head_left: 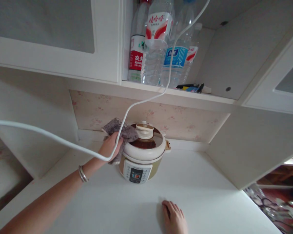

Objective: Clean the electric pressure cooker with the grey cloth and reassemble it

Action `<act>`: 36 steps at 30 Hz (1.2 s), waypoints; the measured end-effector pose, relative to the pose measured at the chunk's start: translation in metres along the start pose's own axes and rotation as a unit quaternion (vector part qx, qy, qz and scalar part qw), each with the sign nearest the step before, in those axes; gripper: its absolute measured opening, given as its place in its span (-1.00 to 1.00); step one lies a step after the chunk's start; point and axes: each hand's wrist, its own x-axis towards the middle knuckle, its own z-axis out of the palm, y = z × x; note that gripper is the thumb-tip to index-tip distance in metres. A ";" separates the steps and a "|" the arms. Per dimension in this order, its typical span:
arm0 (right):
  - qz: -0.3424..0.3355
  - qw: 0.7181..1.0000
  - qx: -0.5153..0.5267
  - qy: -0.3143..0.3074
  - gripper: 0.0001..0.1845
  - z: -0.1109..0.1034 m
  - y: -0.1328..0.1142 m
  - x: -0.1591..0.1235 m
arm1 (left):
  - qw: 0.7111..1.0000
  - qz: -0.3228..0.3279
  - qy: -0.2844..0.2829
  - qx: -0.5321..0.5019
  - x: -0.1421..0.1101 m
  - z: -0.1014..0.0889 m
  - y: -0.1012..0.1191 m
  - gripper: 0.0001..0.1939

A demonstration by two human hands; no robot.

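My left hand (111, 145) is closed around a grey-brown fluffy cloth (114, 125). The cloth lies against the left side of the lid of an electric pressure cooker (143, 152), which has a cream rim, a brown top and a control panel at its front. The fingertips are partly hidden by the cloth. Below the cooker, my right hand (174, 217) rests on the white countertop (107, 201), its fingers loosely bent and nothing in them. A white cable (134, 105) crosses the view in front of my left hand.
Above the cooker, an open shelf (200, 96) holds several plastic water bottles (155, 48) and small items (191, 88). White cabinet doors (104, 39) flank it. A side panel (236, 146) bounds the counter on the right, and floral wallpaper (183, 122) covers the back.
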 end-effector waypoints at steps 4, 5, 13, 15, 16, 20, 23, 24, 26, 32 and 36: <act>0.020 1.000 0.007 -0.018 -0.64 -0.007 -0.010 0.003 | 0.996 -0.069 -0.037 -0.042 0.056 0.004 -0.018 -0.59; 0.023 0.999 0.012 -0.023 -0.63 -0.009 -0.013 0.003 | 0.996 -0.057 -0.050 -0.047 0.067 0.006 -0.016 -0.60; 0.035 0.998 0.058 -0.018 -0.64 -0.015 -0.018 0.001 | 0.999 -0.029 0.010 0.034 0.041 0.016 0.027 -0.69; 0.044 0.994 0.100 0.001 -0.64 -0.012 -0.016 0.002 | 0.997 0.013 0.033 0.064 0.009 0.015 0.042 -0.71; 0.058 0.989 0.132 0.017 -0.64 -0.013 -0.016 0.002 | 0.996 0.046 0.037 0.072 -0.006 0.015 0.050 -0.73; 0.106 0.943 0.274 0.154 -0.59 -0.042 -0.050 0.004 | 0.987 0.153 0.021 0.050 -0.048 0.032 0.091 -0.71; 0.007 0.909 0.325 0.260 -0.70 -0.091 -0.106 0.012 | 0.991 0.136 -0.002 -0.018 -0.042 0.054 0.124 -0.70; -0.050 0.899 0.333 0.279 -0.73 -0.109 -0.127 0.018 | 0.993 0.104 -0.007 -0.058 -0.033 0.061 0.134 -0.73; -0.143 0.895 0.316 0.279 -0.75 -0.137 -0.164 0.035 | 0.981 0.005 -0.037 -0.192 -0.012 0.072 0.151 -0.81; -0.106 0.964 0.178 0.169 -0.43 -0.140 -0.205 0.102 | 0.854 -0.149 -0.103 -0.487 0.028 0.057 0.152 -0.71; -0.121 0.976 0.008 0.180 -0.43 -0.122 -0.186 0.134 | 0.870 -0.133 -0.065 -0.470 0.010 0.019 0.111 -0.71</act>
